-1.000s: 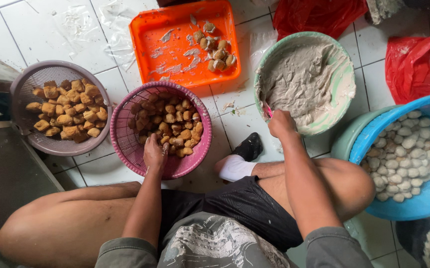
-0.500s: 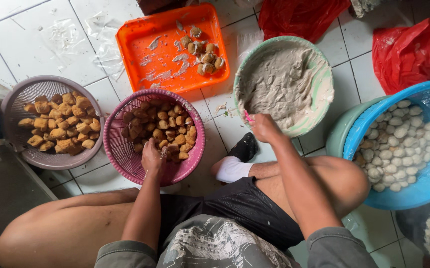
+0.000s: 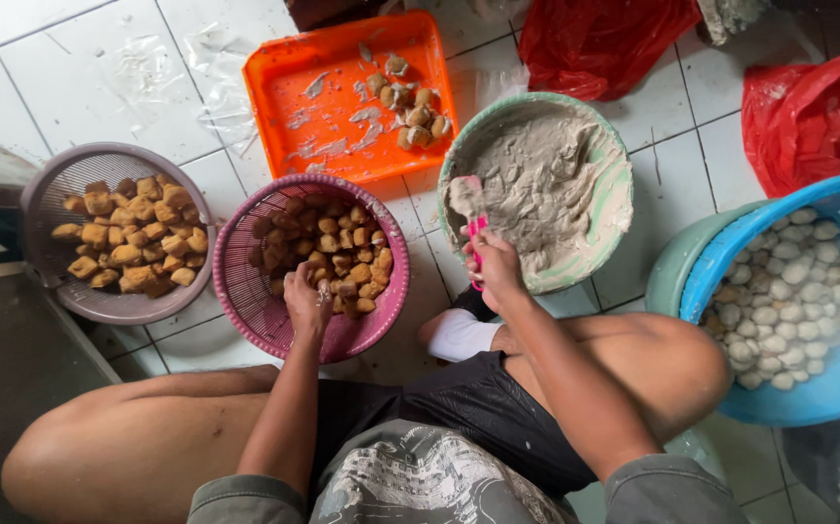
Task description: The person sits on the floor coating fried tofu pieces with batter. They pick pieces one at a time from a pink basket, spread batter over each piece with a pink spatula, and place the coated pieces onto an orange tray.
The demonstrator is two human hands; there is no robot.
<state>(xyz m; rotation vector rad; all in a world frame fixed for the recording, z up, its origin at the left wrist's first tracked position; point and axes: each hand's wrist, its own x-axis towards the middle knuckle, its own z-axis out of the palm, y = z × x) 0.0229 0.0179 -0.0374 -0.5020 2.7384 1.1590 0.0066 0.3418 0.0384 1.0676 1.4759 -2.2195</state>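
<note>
My right hand (image 3: 494,260) now grips the pink spatula (image 3: 470,218) loaded with paste over the green bowl (image 3: 614,238), while my left hand (image 3: 305,303) closes on fried tofu (image 3: 342,257) beside it.

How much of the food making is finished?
Done: white balls fill the blue basin. In hand: the left hand reaches into the pink basket of brown puffs; the right hand holds a pink spatula loaded with paste. Left: much paste in the green bowl, many puffs.

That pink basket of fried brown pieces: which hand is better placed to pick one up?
The left hand: it already rests on the fried pieces in the pink basket. The right hand is busy holding a pink spatula over the bowl of grey paste.
</note>
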